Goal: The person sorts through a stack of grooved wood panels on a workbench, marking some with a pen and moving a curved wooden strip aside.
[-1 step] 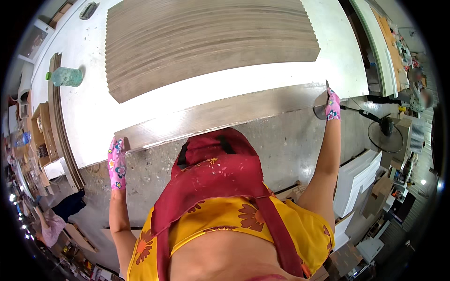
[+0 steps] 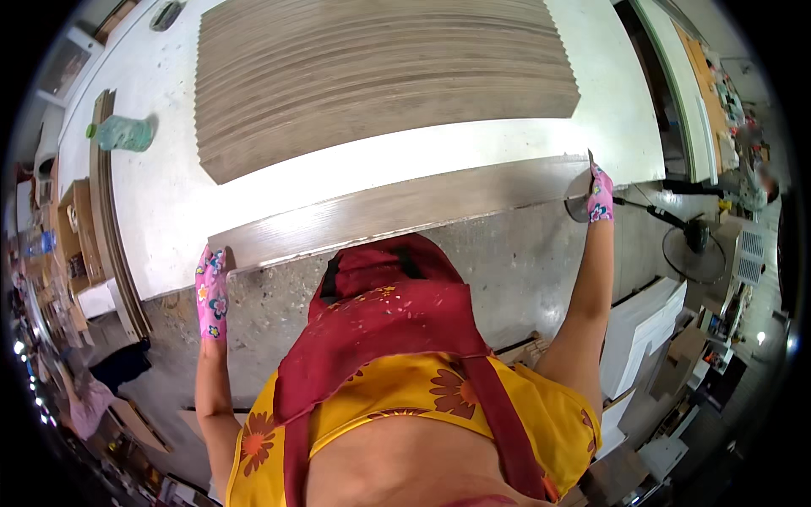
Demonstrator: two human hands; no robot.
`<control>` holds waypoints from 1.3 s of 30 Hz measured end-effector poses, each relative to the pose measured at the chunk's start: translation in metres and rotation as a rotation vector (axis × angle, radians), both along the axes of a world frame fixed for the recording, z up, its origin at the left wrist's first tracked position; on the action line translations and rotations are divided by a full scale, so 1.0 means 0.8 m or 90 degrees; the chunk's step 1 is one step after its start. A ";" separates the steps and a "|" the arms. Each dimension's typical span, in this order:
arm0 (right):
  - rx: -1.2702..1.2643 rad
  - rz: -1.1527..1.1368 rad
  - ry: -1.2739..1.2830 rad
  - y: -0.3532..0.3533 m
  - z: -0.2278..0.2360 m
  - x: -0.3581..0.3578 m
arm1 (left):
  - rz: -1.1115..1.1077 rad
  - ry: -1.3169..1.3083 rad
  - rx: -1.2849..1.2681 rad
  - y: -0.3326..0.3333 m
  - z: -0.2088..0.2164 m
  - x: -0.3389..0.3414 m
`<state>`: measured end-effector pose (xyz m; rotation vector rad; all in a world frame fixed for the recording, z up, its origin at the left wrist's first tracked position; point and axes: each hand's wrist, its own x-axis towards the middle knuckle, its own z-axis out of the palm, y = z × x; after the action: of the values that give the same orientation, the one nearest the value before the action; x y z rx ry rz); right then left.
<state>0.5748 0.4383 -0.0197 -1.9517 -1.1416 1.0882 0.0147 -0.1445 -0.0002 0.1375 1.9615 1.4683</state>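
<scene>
A long grey-brown wooden plank (image 2: 405, 198) lies along the near edge of the white table. My left hand (image 2: 211, 291), in a pink flowered glove, grips its left end, with the thumb on the upper face and the other fingers mostly hidden. Around the right end my right hand (image 2: 601, 193) is closed, in a matching glove. Some of its fingers are hidden by the board. Beyond the plank, a stack of similar slats (image 2: 389, 76) lies side by side, with a strip of bare white tabletop (image 2: 363, 160) between.
A green-capped plastic bottle (image 2: 125, 133) rests near the left side, by long boards (image 2: 118, 220) along the table edge. A dark small object (image 2: 166, 15) sits at the far left. A standing fan (image 2: 694, 237) and white panels (image 2: 642, 329) are on the right. Another person (image 2: 89, 410) is at lower left.
The view has shifted slightly, so the slats and bottle appear a little lower and to the right. Both hands keep their hold on the plank's ends.
</scene>
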 end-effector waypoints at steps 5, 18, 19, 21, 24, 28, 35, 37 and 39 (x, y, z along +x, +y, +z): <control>0.105 0.167 -0.014 0.009 -0.040 0.026 | -0.078 0.098 -0.078 0.040 0.057 0.036; 0.214 0.351 -0.145 0.049 -0.059 0.047 | 0.089 0.080 -0.109 0.016 0.041 0.080; 0.303 0.445 -0.247 0.049 -0.061 0.055 | 0.068 0.076 -0.126 0.001 0.031 0.085; 0.147 0.267 -0.113 0.064 -0.066 0.053 | 0.056 0.037 -0.148 -0.011 0.034 0.090; 0.140 0.230 -0.013 0.043 -0.046 0.010 | 0.155 -0.071 -0.107 -0.017 0.042 0.098; 0.119 0.288 -0.058 0.034 -0.023 -0.005 | 0.172 -0.211 -0.090 -0.017 0.046 0.094; 0.047 0.229 -0.024 0.023 -0.010 -0.013 | 0.124 -0.235 -0.032 -0.030 0.033 0.090; 0.060 0.251 -0.027 0.017 -0.004 -0.028 | 0.154 -0.250 0.019 -0.041 0.024 0.096; 0.064 0.276 -0.026 0.002 0.011 -0.041 | 0.166 -0.252 0.028 -0.045 0.023 0.103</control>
<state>0.5423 0.4401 -0.0105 -1.6968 -1.6601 1.1801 0.0971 -0.1808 0.0186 -0.3773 1.6685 1.5621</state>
